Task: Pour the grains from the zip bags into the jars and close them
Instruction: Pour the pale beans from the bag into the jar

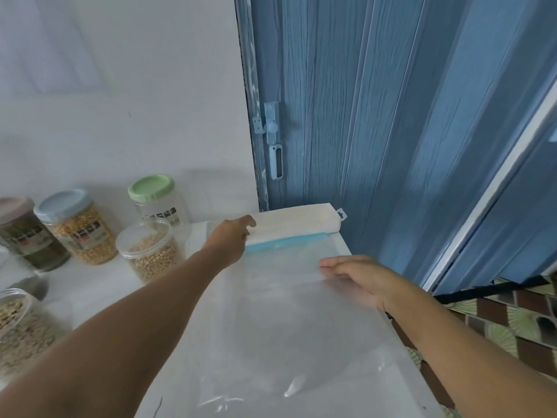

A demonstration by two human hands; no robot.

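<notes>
An empty clear zip bag (280, 321) with a blue zip strip lies flat on the white table (90, 291). My left hand (230, 239) reaches to the bag's far left corner and pinches the zip end. My right hand (358, 277) lies flat with straight fingers on the bag's right edge. Behind the bag lies a full white bag of grains (295, 220). An open jar of pale round grains (150, 250) stands left of my left arm. Another open jar of grains (18, 324) is at the left edge.
At the back left stand a blue-lidded jar of yellow grains (77, 227), a dark jar (25, 233) and an empty green-lidded jar (156, 197). A blue folding door (376, 131) rises behind the table's right end. Patterned floor tiles (512, 321) show at right.
</notes>
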